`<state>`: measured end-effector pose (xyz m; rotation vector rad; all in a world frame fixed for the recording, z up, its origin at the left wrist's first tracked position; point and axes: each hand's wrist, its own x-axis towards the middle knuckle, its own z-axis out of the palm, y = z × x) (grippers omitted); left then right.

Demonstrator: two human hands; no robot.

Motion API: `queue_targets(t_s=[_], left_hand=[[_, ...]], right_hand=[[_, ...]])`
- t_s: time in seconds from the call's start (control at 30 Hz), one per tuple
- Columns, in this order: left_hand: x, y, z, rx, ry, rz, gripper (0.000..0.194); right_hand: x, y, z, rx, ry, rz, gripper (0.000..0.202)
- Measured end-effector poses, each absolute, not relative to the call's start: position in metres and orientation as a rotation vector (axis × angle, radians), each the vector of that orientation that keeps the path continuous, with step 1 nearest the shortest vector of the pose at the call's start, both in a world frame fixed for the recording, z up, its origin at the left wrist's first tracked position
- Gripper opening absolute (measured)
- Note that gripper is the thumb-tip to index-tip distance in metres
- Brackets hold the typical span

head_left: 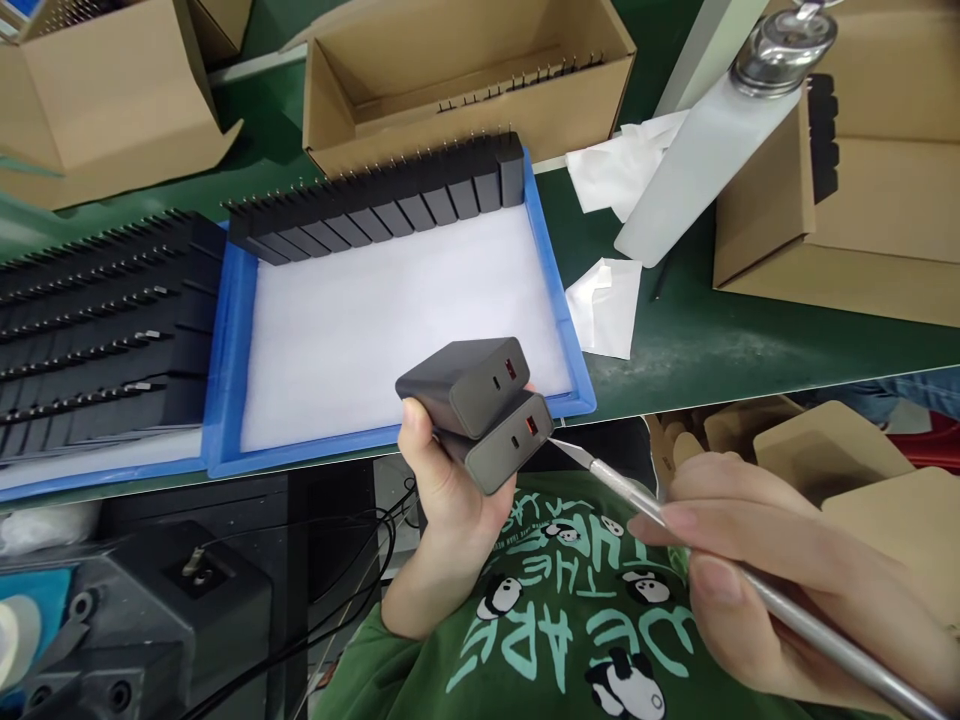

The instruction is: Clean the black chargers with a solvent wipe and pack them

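Observation:
My left hand (457, 510) grips two black USB chargers, one stacked on the other, with their port ends turned toward me. The upper charger (457, 385) and the lower charger (499, 450) each show a small port and a larger one with red inside. In my right hand (780, 560) is a silver craft knife (637, 490), held like a pen. Its blade tip reaches the right edge of the lower charger's port face; whether it touches cannot be made out. Behind them, a blue-rimmed tray (559, 290) with a white lining holds a row of black chargers (382, 205), pins upward.
Another tray at left is packed with rows of chargers (97, 320). Cardboard boxes (465, 120) stand at the back and right (877, 200). A white bottle with a metal cap (709, 165) and white paper pieces (607, 305) lie right of the tray. Cables (375, 560) hang below the table.

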<state>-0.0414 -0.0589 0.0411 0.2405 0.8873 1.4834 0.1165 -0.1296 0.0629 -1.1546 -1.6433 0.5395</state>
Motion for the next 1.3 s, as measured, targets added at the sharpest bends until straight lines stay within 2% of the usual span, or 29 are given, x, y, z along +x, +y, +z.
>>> queue_targets(t_s=[0.23,0.43,1.07,1.3], left_hand=[[-0.042,-0.059,0.040,0.255,0.857,1.487,0.040],[-0.041,-0.057,0.033,0.365,0.881,1.548,0.043],[-0.040,-0.061,0.038,0.409,1.001,1.515,0.044],[-0.039,-0.060,0.038,0.344,0.964,1.548,0.046]], right_hand=[[0.121,-0.130,0.054,-1.108,-1.468,0.585,0.051],[0.121,-0.124,0.058,-1.085,-1.505,0.563,0.055],[0.117,-0.124,0.058,-1.142,-1.490,0.569,0.022],[0.118,-0.123,0.058,-1.084,-1.498,0.495,0.036]])
